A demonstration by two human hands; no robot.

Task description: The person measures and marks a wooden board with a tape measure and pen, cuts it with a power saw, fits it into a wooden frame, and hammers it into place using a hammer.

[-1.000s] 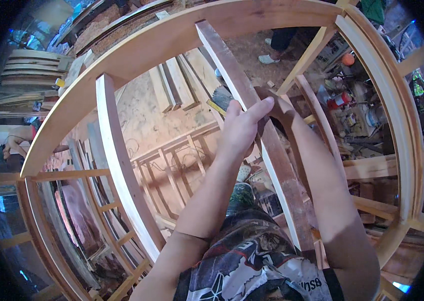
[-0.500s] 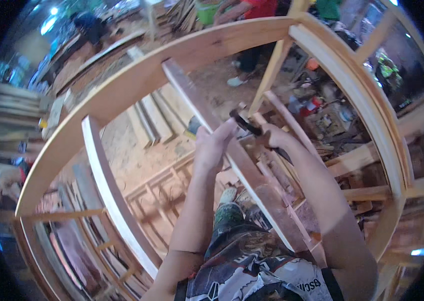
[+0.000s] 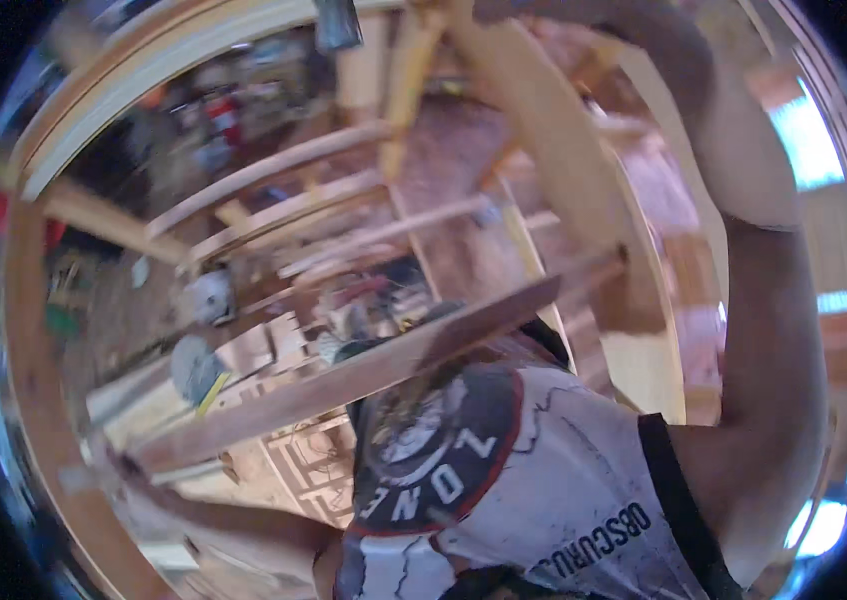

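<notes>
Whereas half a second ago both hands worked near the middle of the wooden slat (image 3: 343, 388), they are now far apart, and the view has swung around. The slat crosses before the shirt (image 3: 563, 430), between a frame rail (image 3: 28, 320) on the left and a broad board (image 3: 568, 180) on the right. The left hand (image 3: 118, 465) has shifted to the slat's left end, against it; blur hides how far its fingers are curled. The right hand (image 3: 503, 10) has risen to the upper edge, partly cut off, so its grip cannot be told. A dark metal tool head (image 3: 338, 25) hangs left of it. Beyond, a red container (image 3: 225, 118) is blurred, its contents unreadable.
</notes>
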